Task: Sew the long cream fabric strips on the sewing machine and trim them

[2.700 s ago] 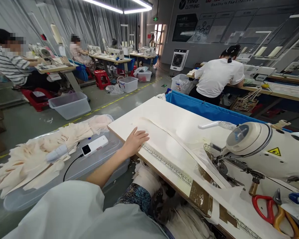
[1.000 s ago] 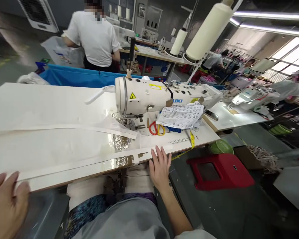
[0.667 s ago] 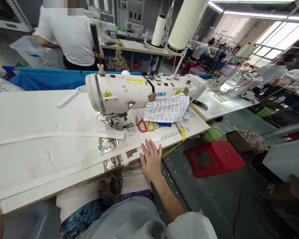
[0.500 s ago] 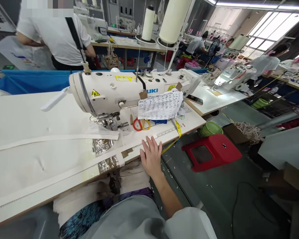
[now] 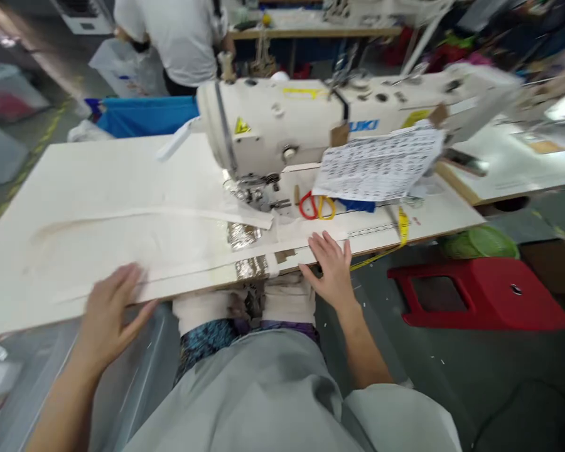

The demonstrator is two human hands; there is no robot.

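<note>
A long white fabric strip (image 5: 202, 266) lies along the front edge of the sewing table (image 5: 75, 169). My right hand (image 5: 329, 267) rests on the strip's right end, fingers stretched out flat and thumb apart. At the table's front edge on the left, my left hand (image 5: 113, 307) is over the strip, blurred, with its fingers extended and the thumb held away. Another part of the white fabric (image 5: 207, 215) runs up near the needle area of the sewing machine (image 5: 263, 119). Printed measuring lines (image 5: 371, 230) continue right of my right hand.
Red-and-yellow-handled scissors (image 5: 317, 206) lie beside the machine, under a handwritten paper sheet (image 5: 376, 164). A yellow tape measure (image 5: 403, 225) hangs over the edge. To the right are a red stool (image 5: 494, 292) and green basket (image 5: 484, 243). A person (image 5: 179, 37) stands behind the table.
My left hand has come into view at the table's left front edge. The view has swung left and down. My right hand stays flat at the strip's right end.
</note>
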